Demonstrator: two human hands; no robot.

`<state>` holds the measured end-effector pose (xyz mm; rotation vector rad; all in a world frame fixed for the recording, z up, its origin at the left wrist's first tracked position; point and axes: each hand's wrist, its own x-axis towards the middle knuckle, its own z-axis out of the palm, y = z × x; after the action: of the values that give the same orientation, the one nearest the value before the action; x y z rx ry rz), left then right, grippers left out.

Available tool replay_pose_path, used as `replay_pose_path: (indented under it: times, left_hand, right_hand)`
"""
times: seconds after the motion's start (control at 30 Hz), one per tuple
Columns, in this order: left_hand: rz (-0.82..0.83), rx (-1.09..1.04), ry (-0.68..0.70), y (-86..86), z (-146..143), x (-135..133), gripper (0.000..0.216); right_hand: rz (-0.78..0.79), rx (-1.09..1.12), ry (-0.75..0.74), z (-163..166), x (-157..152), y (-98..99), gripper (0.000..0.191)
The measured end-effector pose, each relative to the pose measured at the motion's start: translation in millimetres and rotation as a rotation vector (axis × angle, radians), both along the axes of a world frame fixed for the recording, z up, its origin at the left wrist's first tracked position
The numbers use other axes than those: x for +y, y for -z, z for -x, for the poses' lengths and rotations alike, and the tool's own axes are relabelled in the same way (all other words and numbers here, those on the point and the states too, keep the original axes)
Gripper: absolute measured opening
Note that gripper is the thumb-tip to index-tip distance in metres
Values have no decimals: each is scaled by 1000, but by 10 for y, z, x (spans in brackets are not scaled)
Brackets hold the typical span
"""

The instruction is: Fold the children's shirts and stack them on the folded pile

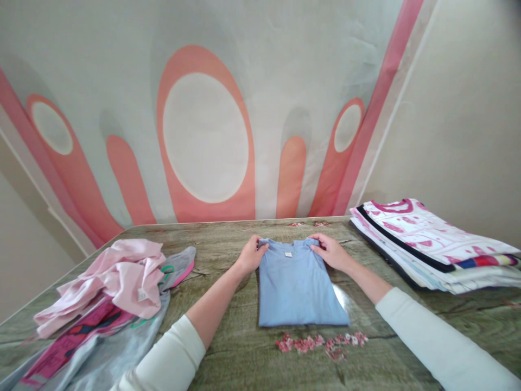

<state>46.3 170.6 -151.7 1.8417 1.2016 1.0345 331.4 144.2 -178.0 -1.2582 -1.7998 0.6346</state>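
A light blue T-shirt (299, 290) lies folded into a compact shape on the table, its neckline and small white tag at the far edge. My left hand (251, 254) pinches the shirt's far left corner between thumb and fingers. At the far right corner, my right hand (329, 251) grips the fabric the same way. The shirt's near edge lies flat on the wood-patterned tabletop.
To the left sits a loose heap of clothes, with a pink garment (138, 277) over a grey one (126, 347). A stack of folded shirts (431, 233) stands at the right. Behind the wood-patterned table (228, 358) rises a wall with a pink and grey backdrop (268, 70).
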Motion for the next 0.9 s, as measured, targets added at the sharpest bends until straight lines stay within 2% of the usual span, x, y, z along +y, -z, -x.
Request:
replay_pose_path:
  times: [0.1, 0.27, 0.43, 0.53, 0.63, 0.7, 0.8, 0.9]
  left_hand:
    - [-11, 1, 6, -44, -18, -6, 9]
    - [-78, 8, 101, -117, -43, -73, 9]
    - [-134, 62, 115, -174, -56, -217, 28]
    - [-145, 123, 262, -190, -51, -323, 35]
    - [-199, 189, 432, -183, -44, -405, 48]
    - [-242, 221, 491, -171, -41, -430, 59]
    - [-272, 245, 492, -153, -41, -419, 63]
    - [-272, 233, 421, -139, -38, -379, 53]
  right_hand:
    - [-15, -19, 9, -3, -18, -31, 28]
    - [-63, 15, 33, 3, -73, -98, 30]
    - [50, 165, -69, 6, -98, -119, 37]
    - [111, 95, -124, 0, -109, -145, 31]
    - [93, 12, -173, -4, -125, -188, 24]
    - [81, 7, -197, -4, -135, -208, 25]
    - [111, 20, -194, -4, -138, -208, 27]
    - [144, 16, -169, -7, -125, -191, 31]
